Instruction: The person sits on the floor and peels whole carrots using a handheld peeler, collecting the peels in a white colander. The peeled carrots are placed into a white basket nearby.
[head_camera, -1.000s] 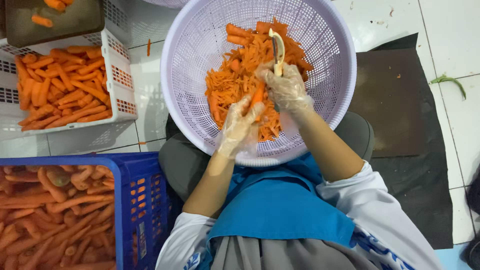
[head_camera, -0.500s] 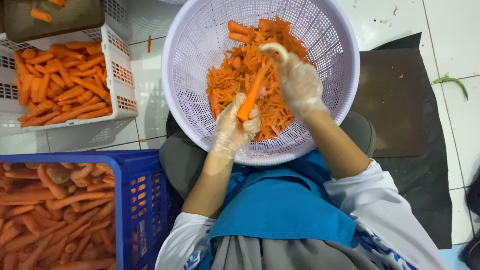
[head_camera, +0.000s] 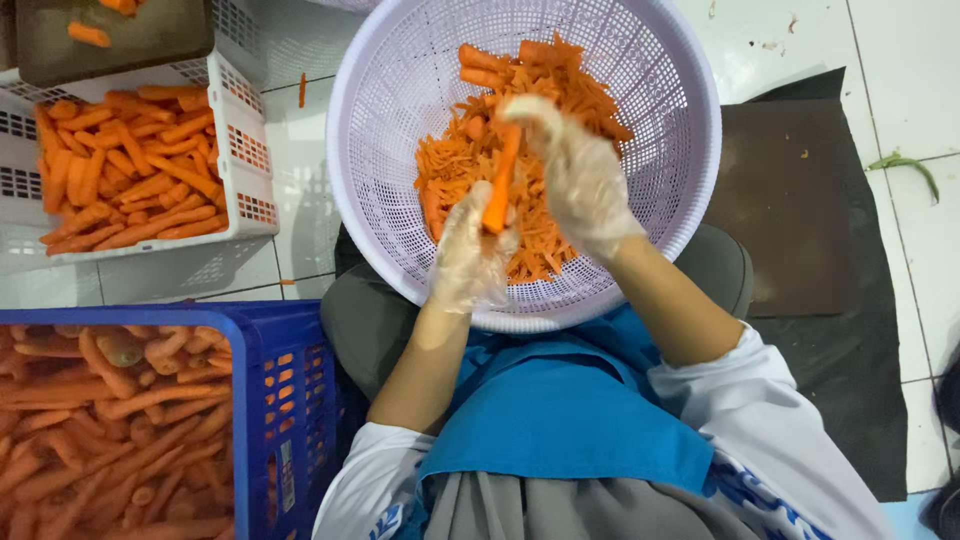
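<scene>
Fingers of the left hand pinch the carrot's lower end; right hand grips its top.

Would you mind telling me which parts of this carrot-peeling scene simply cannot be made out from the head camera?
- Tool in the right hand: motion blur and the glove hide it, so its kind is unclear.
- Lower end of the carrot: covered by the left hand.
- Blue crate of unpeeled carrots: cut off by the left and bottom edges.
- White crate: cut off at the left edge.
- Lavender basket: its far rim runs past the top edge.
</scene>
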